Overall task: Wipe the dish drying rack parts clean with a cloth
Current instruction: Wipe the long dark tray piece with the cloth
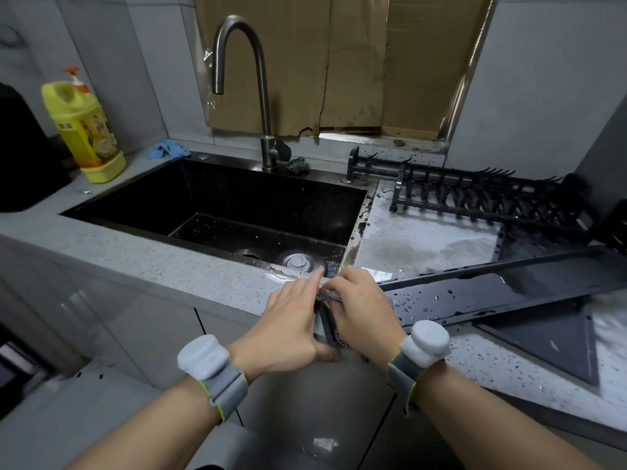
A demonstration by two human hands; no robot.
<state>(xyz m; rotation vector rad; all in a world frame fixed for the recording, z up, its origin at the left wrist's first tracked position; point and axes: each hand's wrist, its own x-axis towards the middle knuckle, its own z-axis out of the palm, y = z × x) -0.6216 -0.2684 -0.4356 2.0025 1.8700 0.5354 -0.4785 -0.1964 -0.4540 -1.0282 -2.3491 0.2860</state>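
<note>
A long black drip tray (pixel 492 293), wet with droplets, lies across the counter with its left end over the front edge. My left hand (pixel 291 327) grips that end from the left, index finger pointing up. My right hand (pixel 359 307) presses a grey patterned cloth (pixel 334 330) against the same end. The black wire plate rack (pixel 481 195) stands at the back right. A second flat black panel (pixel 549 344) lies under the tray near the right front.
A black sink (pixel 190 198) with a tall faucet (pixel 258 93) fills the middle; a grey drain plug (pixel 298 261) sits in it. A yellow detergent bottle (pixel 84 130) and a blue rag (pixel 168 149) stand at the back left. A steel scourer (pixel 298 165) lies behind the faucet. The countertop (pixel 420 239) is wet.
</note>
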